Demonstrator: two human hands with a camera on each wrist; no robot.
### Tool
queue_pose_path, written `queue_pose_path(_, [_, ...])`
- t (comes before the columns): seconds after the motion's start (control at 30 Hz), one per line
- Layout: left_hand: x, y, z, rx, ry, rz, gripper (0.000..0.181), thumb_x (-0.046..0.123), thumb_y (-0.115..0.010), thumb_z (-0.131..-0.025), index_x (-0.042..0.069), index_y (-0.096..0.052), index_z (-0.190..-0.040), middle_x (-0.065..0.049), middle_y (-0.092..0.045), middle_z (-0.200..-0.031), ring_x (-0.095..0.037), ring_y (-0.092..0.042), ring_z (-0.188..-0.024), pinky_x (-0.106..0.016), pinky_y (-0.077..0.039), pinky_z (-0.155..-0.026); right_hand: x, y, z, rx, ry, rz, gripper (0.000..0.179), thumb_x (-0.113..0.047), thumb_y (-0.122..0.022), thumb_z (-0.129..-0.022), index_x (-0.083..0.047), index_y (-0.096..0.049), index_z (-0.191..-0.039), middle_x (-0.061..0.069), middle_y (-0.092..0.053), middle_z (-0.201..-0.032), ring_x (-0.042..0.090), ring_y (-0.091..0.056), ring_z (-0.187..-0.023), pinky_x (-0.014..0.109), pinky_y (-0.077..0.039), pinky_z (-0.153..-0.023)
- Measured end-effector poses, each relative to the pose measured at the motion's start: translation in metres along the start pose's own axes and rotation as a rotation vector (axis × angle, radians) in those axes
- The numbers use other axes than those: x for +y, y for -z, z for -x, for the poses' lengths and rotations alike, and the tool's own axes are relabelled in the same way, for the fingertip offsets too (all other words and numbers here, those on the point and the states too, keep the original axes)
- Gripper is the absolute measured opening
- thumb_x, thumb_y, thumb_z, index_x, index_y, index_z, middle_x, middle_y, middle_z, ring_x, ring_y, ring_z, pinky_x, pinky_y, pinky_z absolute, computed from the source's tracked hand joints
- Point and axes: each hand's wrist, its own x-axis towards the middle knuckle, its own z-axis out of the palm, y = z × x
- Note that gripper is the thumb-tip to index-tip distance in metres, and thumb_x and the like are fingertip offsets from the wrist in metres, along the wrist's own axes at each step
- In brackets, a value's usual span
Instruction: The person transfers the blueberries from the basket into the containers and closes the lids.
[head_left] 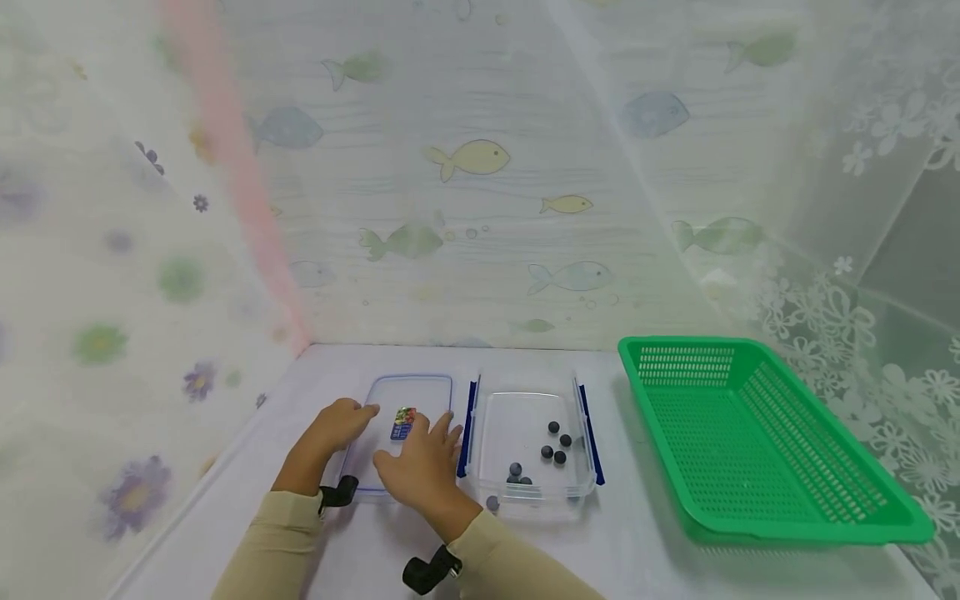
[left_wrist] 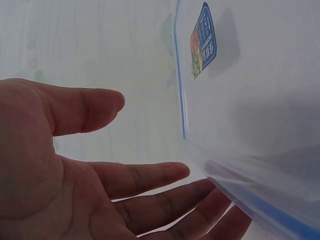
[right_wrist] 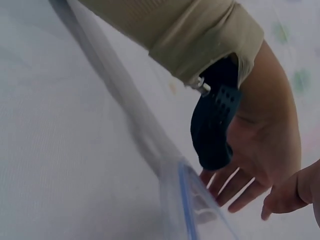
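Observation:
A clear plastic lid (head_left: 431,396) with a blue rim and a colourful sticker (head_left: 402,423) lies on the white cloth. My left hand (head_left: 336,427) is at its left edge, fingers extended; in the left wrist view, the fingertips (left_wrist: 200,187) meet the lid's edge, with the thumb standing apart. Over the right part of the lid is my right hand (head_left: 427,467), its fingers spread and loosely bent. To the right stands a clear box (head_left: 510,417) with dark blue side clips (head_left: 590,433). Several small dark balls (head_left: 547,452) lie in it.
A large green plastic basket (head_left: 750,533) stands on the right of the table. One dark ball (head_left: 492,503) shows by the box's front left corner. Patterned curtains (head_left: 480,275) hang behind and at both sides. Each wrist carries a black camera mount (head_left: 431,571).

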Motion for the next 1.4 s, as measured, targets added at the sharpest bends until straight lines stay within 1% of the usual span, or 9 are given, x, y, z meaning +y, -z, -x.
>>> queue_pose_path(0.13, [-0.002, 0.0, -0.001, 0.003, 0.013, 0.02, 0.065, 0.044, -0.05, -0.102, -0.014, -0.058, -0.131, -0.027, -0.067, -0.117, -0.035, -0.066, -0.096, -0.043, -0.057, -0.072, 0.005, -0.002, -0.003, -0.003, -0.049, -0.003, 0.079, -0.037, -0.073, -0.086, 0.001, -0.044, -0.15, 0.036, -0.009, -0.167, 0.06, -0.009, -0.154, 0.075, -0.023, -0.117])
queue_pose_path(0.3, [-0.004, -0.001, -0.003, 0.004, 0.027, 0.058, 0.064, 0.044, -0.053, -0.101, -0.012, -0.059, -0.13, -0.024, -0.067, -0.112, -0.032, -0.064, -0.091, -0.04, -0.057, -0.068, 0.01, -0.003, -0.004, -0.027, -0.069, -0.057, 0.077, -0.035, -0.073, -0.086, 0.001, -0.045, -0.149, 0.036, -0.008, -0.167, 0.055, -0.011, -0.155, 0.076, -0.023, -0.116])
queue_pose_path(0.53, [-0.011, 0.004, -0.003, -0.007, 0.084, 0.176, 0.069, 0.045, -0.056, -0.1, -0.012, -0.053, -0.14, -0.03, -0.058, -0.137, -0.039, -0.061, -0.112, -0.046, -0.061, -0.078, 0.007, -0.003, -0.007, -0.04, -0.017, -0.096, 0.072, -0.034, -0.072, -0.089, -0.004, -0.047, -0.15, 0.031, -0.011, -0.168, 0.05, -0.022, -0.155, 0.072, -0.034, -0.112])
queue_pose_path(0.73, [-0.014, 0.008, -0.003, -0.004, 0.107, 0.259, 0.065, 0.042, -0.063, -0.097, -0.006, -0.055, -0.141, -0.029, -0.054, -0.145, -0.043, -0.056, -0.123, -0.049, -0.059, -0.083, -0.006, 0.009, -0.01, -0.026, 0.126, 0.008, 0.069, -0.031, -0.072, -0.087, -0.004, -0.051, -0.147, 0.031, -0.017, -0.167, 0.047, -0.026, -0.154, 0.064, -0.041, -0.112])
queue_pose_path(0.93, [-0.013, 0.009, -0.003, 0.046, 0.12, 0.437, 0.064, 0.037, -0.065, -0.099, -0.001, -0.05, -0.148, -0.026, -0.048, -0.153, -0.043, -0.048, -0.137, -0.049, -0.059, -0.092, -0.015, 0.034, -0.013, -0.011, 0.206, 0.121, 0.062, -0.029, -0.073, -0.089, -0.009, -0.055, -0.145, 0.029, -0.023, -0.167, 0.043, -0.03, -0.154, 0.06, -0.046, -0.111])
queue_pose_path(1.07, [-0.002, 0.01, 0.0, 0.082, 0.124, 0.559, 0.061, 0.032, -0.066, -0.1, 0.001, -0.05, -0.15, -0.024, -0.047, -0.154, -0.041, -0.047, -0.14, -0.057, -0.052, -0.105, -0.016, 0.061, -0.017, 0.031, 0.243, 0.116, 0.056, -0.023, -0.072, -0.089, -0.013, -0.059, -0.142, 0.022, -0.034, -0.165, 0.039, -0.04, -0.148, 0.058, -0.049, -0.109])
queue_pose_path(1.17, [0.011, 0.011, 0.003, 0.092, 0.089, 0.624, 0.056, 0.028, -0.067, -0.1, 0.002, -0.054, -0.148, -0.022, -0.049, -0.154, -0.039, -0.049, -0.14, -0.061, -0.046, -0.111, -0.011, 0.085, -0.021, 0.077, 0.259, 0.083, 0.052, -0.019, -0.072, -0.088, -0.015, -0.062, -0.139, 0.015, -0.041, -0.163, 0.037, -0.044, -0.144, 0.055, -0.051, -0.106])
queue_pose_path(1.33, [0.034, 0.01, 0.007, 0.079, 0.01, 0.688, 0.052, 0.025, -0.07, -0.099, 0.004, -0.058, -0.146, -0.019, -0.054, -0.152, -0.036, -0.055, -0.136, -0.059, -0.045, -0.112, 0.003, 0.121, -0.021, 0.115, 0.216, 0.023, 0.047, -0.017, -0.073, -0.089, -0.019, -0.064, -0.135, 0.009, -0.041, -0.164, 0.035, -0.048, -0.14, 0.044, -0.061, -0.089])
queue_pose_path(1.4, [0.043, 0.008, 0.009, 0.075, -0.017, 0.699, 0.052, 0.024, -0.072, -0.097, 0.005, -0.06, -0.145, -0.018, -0.056, -0.15, -0.034, -0.058, -0.132, -0.057, -0.048, -0.11, 0.008, 0.133, -0.019, 0.124, 0.196, -0.006, 0.045, -0.018, -0.074, -0.09, -0.021, -0.064, -0.134, 0.009, -0.04, -0.165, 0.036, -0.048, -0.14, 0.039, -0.063, -0.076])
